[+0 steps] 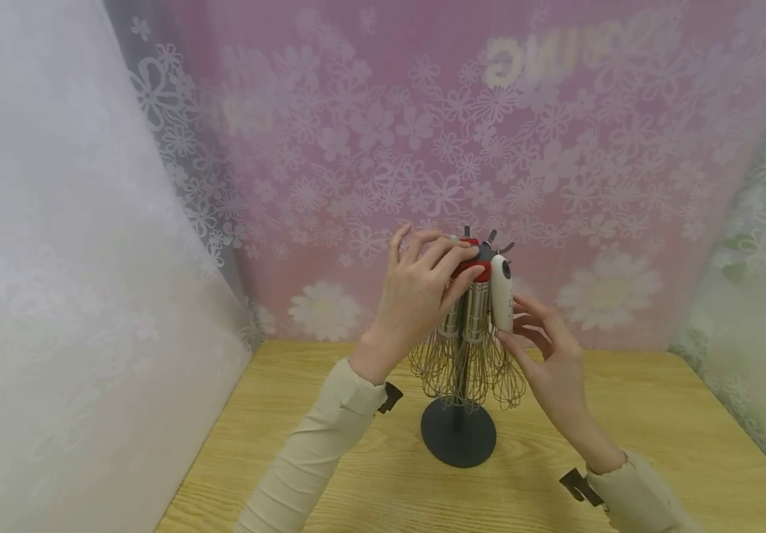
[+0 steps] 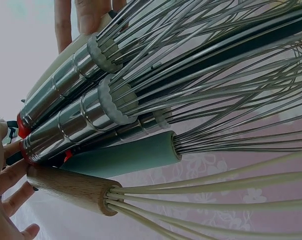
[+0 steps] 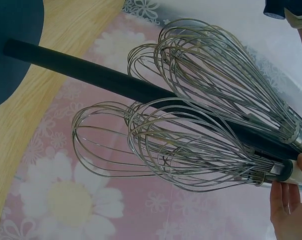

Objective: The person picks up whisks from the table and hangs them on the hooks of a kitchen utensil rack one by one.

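Several whisks hang from a black stand (image 1: 459,433) with a round base. My left hand (image 1: 419,285) grips the stand's top, its thumb by a red handle end. On the right side, my right hand (image 1: 549,355) pinches the lower handle of a white-handled whisk (image 1: 502,292) between thumb and fingers. That whisk hangs head down beside metal-handled whisks (image 2: 76,120). A teal-handled whisk (image 2: 126,159) and a wooden-handled whisk (image 2: 76,190) with cream wires show in the left wrist view. The wire heads (image 3: 190,145) overlap in the right wrist view.
The stand is on a wood-grain table (image 1: 349,459). Behind it hangs a pink flowered curtain (image 1: 369,148), with a whitish curtain (image 1: 69,259) on the left and a green-white one (image 1: 756,281) on the right. Dark straps circle both wrists.
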{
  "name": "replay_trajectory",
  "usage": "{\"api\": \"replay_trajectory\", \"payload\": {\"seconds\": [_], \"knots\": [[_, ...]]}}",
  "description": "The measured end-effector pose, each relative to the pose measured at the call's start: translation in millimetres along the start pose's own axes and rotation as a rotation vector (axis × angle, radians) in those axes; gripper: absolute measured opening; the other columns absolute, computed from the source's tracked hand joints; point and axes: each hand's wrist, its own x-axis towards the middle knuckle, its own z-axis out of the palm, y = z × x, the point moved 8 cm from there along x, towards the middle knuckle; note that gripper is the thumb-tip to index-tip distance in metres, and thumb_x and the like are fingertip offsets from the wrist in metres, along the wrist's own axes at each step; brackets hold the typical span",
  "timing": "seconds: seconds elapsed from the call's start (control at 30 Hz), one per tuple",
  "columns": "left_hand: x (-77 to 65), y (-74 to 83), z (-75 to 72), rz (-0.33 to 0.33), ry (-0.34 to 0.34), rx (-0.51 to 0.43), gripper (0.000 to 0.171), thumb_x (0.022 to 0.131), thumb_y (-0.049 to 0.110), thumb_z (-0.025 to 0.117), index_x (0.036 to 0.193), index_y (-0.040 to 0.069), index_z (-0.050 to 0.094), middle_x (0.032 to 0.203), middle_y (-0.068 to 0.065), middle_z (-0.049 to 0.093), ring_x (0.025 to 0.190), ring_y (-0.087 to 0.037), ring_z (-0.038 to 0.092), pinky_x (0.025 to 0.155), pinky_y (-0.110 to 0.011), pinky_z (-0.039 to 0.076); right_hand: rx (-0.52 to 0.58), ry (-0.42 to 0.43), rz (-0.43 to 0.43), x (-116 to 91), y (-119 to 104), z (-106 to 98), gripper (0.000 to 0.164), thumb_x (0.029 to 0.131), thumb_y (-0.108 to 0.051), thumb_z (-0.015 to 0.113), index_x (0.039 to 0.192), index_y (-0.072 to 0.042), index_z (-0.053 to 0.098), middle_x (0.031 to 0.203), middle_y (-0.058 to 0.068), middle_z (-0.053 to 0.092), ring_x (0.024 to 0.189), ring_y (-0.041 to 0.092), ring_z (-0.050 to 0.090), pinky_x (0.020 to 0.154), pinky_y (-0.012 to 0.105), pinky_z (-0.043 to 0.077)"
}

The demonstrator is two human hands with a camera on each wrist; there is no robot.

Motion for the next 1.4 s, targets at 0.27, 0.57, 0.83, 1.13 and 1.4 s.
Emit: {"api": "replay_trajectory", "payload": {"seconds": [0.27,0.57,0.83,1.13,1.4], "knots": [[0.3,-0.9,0.0,-0.013,0.001,-0.034,0.026,0.101,0.038,0.063,0.117,0.02,0.074,0.115,0.002,0.071,0.12,-0.02,0.054,0.12,-0.05,0.026,-0.004,-0.009,0.011,1,2,-3,0.064,0.079,0.026,0.07,0.137,0.002,0.059,0.121,0.001,0.062,0.104,0.009,0.063,0.092,0.02,0.054],[0.3,-1.3,-0.8,-0.002,-0.001,-0.068,0.033,0.099,0.04,0.065,0.123,0.019,0.072,0.129,0.002,0.068,0.124,-0.02,0.053,0.12,-0.045,0.026,0.011,-0.001,-0.025,3,-4,-4,0.059,0.08,0.026,0.068,0.135,0.005,0.059,0.12,0.002,0.064,0.103,0.007,0.063,0.091,0.018,0.054],[-1.1,-3.8,-0.2,-0.001,0.003,-0.087,0.039,0.098,0.04,0.066,0.13,0.018,0.067,0.134,-0.001,0.064,0.125,-0.021,0.052,0.119,-0.045,0.028,0.017,0.01,-0.033,5,-8,-7,0.055,0.083,0.025,0.066,0.134,0.005,0.06,0.124,0.007,0.065,0.103,0.009,0.063,0.092,0.018,0.053],[-2.8,-7.5,-1.5,-0.023,0.02,-0.103,0.045,0.098,0.039,0.068,0.136,0.015,0.063,0.139,-0.002,0.061,0.125,-0.022,0.052,0.119,-0.048,0.029,0.019,0.03,-0.051,6,-5,-9,0.055,0.08,0.028,0.067,0.131,0.009,0.061,0.12,0.013,0.065,0.1,0.013,0.064,0.09,0.018,0.053],[-6.4,-9.3,-3.1,-0.036,0.037,-0.113,0.051,0.097,0.038,0.069,0.141,0.012,0.059,0.139,-0.004,0.061,0.123,-0.023,0.053,0.119,-0.046,0.029,0.007,0.039,-0.019,7,-7,-12,0.051,0.084,0.024,0.065,0.132,0.006,0.061,0.119,0.011,0.066,0.101,0.013,0.064,0.091,0.019,0.053]]}}
